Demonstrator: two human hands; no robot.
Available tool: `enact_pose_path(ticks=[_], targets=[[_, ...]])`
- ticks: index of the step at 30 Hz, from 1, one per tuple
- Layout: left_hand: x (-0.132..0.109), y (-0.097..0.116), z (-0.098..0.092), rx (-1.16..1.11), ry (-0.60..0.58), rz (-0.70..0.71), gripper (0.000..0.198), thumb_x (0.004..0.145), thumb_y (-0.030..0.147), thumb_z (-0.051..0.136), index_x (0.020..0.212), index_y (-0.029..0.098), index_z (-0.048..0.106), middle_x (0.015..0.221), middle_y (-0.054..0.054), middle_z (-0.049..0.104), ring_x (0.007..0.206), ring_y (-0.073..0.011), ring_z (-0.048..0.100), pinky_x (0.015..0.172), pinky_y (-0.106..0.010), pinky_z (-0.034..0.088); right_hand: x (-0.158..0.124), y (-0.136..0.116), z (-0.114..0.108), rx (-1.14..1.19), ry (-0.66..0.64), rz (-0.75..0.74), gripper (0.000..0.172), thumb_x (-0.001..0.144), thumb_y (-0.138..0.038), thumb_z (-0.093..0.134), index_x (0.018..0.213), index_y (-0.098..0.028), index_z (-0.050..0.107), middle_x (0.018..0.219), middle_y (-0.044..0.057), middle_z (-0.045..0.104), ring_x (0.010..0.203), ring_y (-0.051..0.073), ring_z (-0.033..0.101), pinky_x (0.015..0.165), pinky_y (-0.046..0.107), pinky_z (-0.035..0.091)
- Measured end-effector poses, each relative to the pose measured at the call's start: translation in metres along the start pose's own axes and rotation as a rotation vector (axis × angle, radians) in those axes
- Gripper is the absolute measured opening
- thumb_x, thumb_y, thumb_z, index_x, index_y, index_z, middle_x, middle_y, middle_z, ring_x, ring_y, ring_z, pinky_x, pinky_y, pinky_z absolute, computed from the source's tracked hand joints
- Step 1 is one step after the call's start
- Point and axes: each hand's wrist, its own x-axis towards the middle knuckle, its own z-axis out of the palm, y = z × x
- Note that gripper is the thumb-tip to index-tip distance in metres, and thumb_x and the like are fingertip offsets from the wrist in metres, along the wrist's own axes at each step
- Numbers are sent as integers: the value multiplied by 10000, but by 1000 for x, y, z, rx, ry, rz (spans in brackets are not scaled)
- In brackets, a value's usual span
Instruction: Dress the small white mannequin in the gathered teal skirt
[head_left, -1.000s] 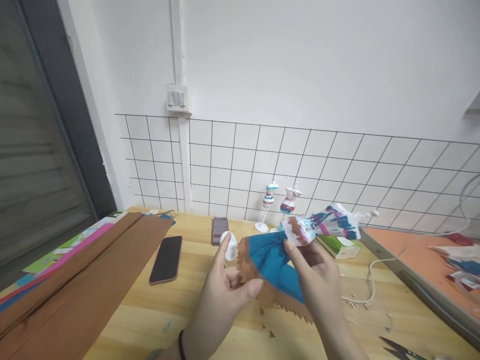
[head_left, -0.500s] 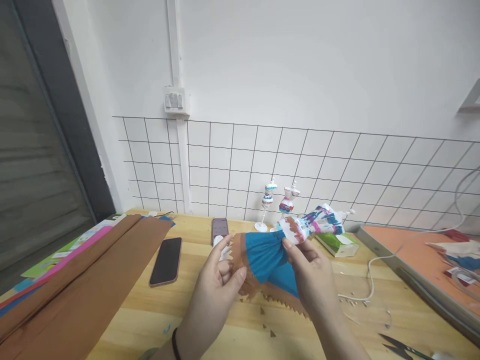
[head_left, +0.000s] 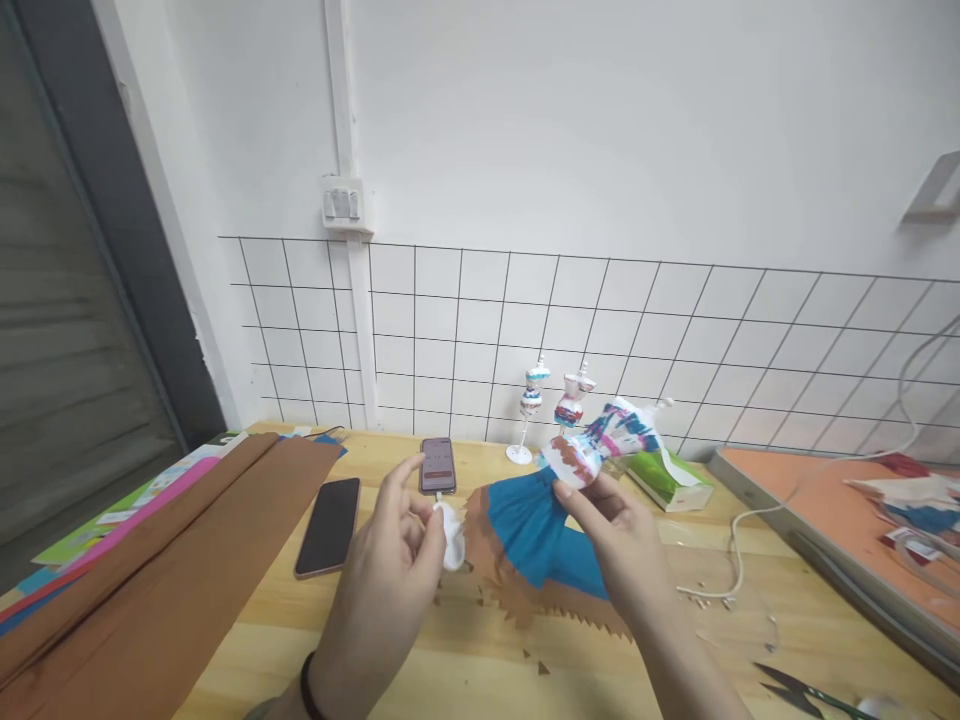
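Observation:
My right hand (head_left: 619, 535) pinches the waist of a small paper-dressed mannequin (head_left: 570, 480), held tilted over the wooden table (head_left: 420, 640). Its bodice is painted white, pink, teal and brown; its skirt is blue crepe over a brown zigzag hem. My left hand (head_left: 390, 570) grips the mannequin's round white base (head_left: 450, 535) just left of the skirt. Two more small dressed mannequins (head_left: 551, 405) stand upright by the tiled wall behind.
Brown crepe paper rolls (head_left: 150, 570) and coloured sheets lie at left. A black phone (head_left: 328, 525) and a second phone (head_left: 437, 465) lie ahead. A tissue pack (head_left: 671, 480), a white cable (head_left: 739, 560), an orange tray (head_left: 840, 530) and snips (head_left: 795, 690) sit at right. Paper scraps dot the table.
My left hand let go of the brown skirt hem and moved to the white base. The mannequin and both hands shifted slightly left and up in view.

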Motion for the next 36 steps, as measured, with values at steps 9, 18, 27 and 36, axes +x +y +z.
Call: enact_pose_path(ticks=[9,18,27,36], targets=[[0,2,-1,-61,-249,-14,346,804,399,535,1120,258,519,1181,-68,555,1083,-238,490,938,-392,375,-18,2,21,-128,-431,52,238,783,-317,608,967,-170,637,836,42,646,840,213,579,745,330,463],[7,-2,8,-476,-399,-148,387,760,282,625,1133,192,577,1075,-65,662,1013,-203,582,876,-291,457,-21,-4,27,-188,-556,29,172,793,-262,581,911,-165,661,769,20,629,749,172,532,678,275,428],[8,5,3,-584,-377,-169,338,727,261,661,1051,171,631,935,-61,696,859,-185,615,825,-300,468,-19,-8,16,-231,-572,-10,384,771,-379,624,1129,-243,601,907,24,613,854,191,550,793,330,448],[7,4,-1,-780,-412,-284,247,805,217,579,1049,178,585,1043,-73,632,953,-182,568,842,-292,422,-18,-12,13,-229,-551,89,210,767,-379,617,826,-182,659,823,26,660,787,170,582,720,288,460]])
